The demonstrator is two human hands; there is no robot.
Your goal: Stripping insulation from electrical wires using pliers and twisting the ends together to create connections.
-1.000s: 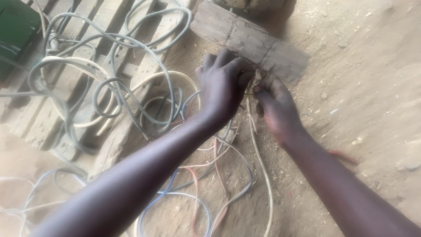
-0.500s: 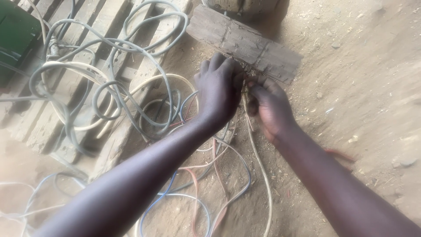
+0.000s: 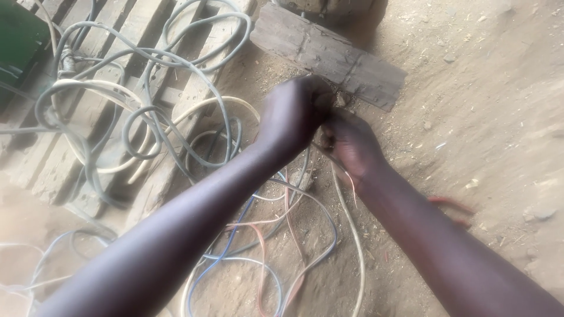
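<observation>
Both bare forearms run up from the bottom edge and converge at frame centre, the left from the lower left, the right from the lower right. Left hand (image 3: pixel 294 114) is curled into a loose fist, back of the hand up, knuckles bent and fingers tucked under. Right hand (image 3: pixel 351 147) sits just beside and slightly below it, touching it, fingers curled inward toward the left; fingertips hidden.

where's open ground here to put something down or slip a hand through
Bare dirt floor lies right of the weathered wooden plank and beyond the right hand. It is crowded left: grey and cream cable loops cover the wooden pallet, and thin blue and red wires tangle under the left hand.
</observation>
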